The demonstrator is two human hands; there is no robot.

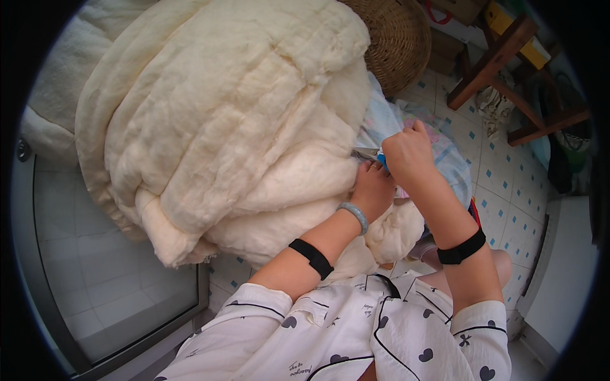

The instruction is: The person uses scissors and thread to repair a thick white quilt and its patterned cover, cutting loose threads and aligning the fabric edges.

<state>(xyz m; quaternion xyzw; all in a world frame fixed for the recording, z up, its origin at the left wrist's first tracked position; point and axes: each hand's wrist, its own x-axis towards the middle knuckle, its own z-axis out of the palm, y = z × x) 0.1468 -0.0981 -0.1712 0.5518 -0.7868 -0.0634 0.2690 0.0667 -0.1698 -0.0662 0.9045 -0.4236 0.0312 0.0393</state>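
Right grip (407, 154) on scissors (382, 159) at edge of batting (229, 114), tiled floor (502, 166) rightward

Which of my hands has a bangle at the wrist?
Your left hand, nearer the cream wadding: a grey bangle circles its wrist. Your right hand has a bare wrist.

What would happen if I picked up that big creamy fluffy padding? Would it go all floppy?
Probably floppy: the padding slumps in soft folds. It may feel light for its size, because it looks puffy and fuzzy, though such a big heap could be awkward to lift. It likely wouldn't roll, since it sags and spreads out.
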